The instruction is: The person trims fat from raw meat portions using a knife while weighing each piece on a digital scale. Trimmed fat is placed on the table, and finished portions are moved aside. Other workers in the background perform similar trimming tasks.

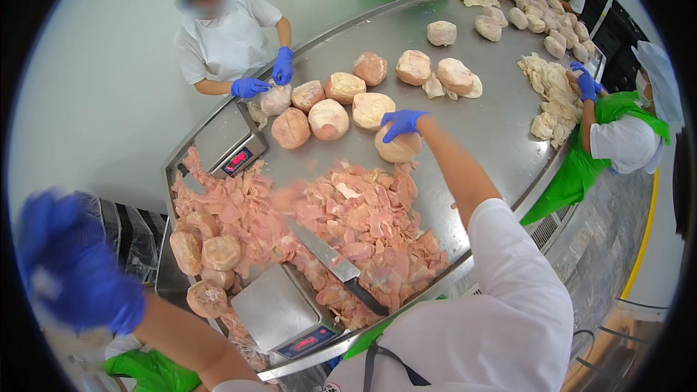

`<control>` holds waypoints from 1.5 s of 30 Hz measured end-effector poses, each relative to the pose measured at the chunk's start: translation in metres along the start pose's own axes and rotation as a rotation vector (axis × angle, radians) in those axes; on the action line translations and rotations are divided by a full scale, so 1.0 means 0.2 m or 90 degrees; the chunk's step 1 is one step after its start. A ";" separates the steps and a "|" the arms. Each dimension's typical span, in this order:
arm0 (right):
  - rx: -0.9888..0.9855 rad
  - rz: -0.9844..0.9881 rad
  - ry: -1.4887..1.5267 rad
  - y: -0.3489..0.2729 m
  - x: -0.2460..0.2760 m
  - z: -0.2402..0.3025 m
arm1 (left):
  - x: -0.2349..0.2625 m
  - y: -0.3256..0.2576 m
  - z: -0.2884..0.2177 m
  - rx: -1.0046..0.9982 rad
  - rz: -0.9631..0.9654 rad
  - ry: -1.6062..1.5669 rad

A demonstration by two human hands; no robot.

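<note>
On the tabletop (494, 109), your right fingers (396, 122) spread open on a meat round (397, 149); left hand (76, 261) blurred, can't tell. Trimmings (370, 207) piled, other rounds (329, 120) waiting: likely midway.

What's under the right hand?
A round, pale meat piece, with much of its surface showing. The right hand covers part of its top; its underside and whatever lies directly beneath it are hidden.
</note>
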State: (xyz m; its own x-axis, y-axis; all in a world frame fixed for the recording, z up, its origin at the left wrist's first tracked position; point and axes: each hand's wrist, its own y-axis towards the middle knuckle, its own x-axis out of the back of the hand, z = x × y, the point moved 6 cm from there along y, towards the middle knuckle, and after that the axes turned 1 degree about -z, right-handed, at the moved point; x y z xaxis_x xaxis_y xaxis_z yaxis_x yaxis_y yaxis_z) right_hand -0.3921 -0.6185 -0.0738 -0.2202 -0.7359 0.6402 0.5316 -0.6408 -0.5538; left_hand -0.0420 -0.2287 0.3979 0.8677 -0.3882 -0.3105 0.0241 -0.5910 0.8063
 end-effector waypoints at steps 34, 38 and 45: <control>0.229 -0.079 0.244 0.15 -0.28 0.44 | -0.12 -1.98 1.20 0.592 -0.585 -0.052; 0.451 -0.004 0.234 -0.26 -0.37 0.86 | -0.05 -2.05 1.01 0.553 -0.555 0.038; 0.680 0.075 0.188 -1.04 -1.18 1.70 | 0.12 -1.98 0.61 0.241 -0.684 -0.064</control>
State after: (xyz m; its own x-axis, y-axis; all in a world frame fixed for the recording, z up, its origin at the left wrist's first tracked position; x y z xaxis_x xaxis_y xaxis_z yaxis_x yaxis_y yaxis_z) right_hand -0.1727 -0.2383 0.0711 -0.2321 -0.8943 0.3826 0.9613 -0.1510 0.2303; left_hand -0.0920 -0.0897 0.0092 0.4449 0.4027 -0.7999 0.5639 -0.8199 -0.0991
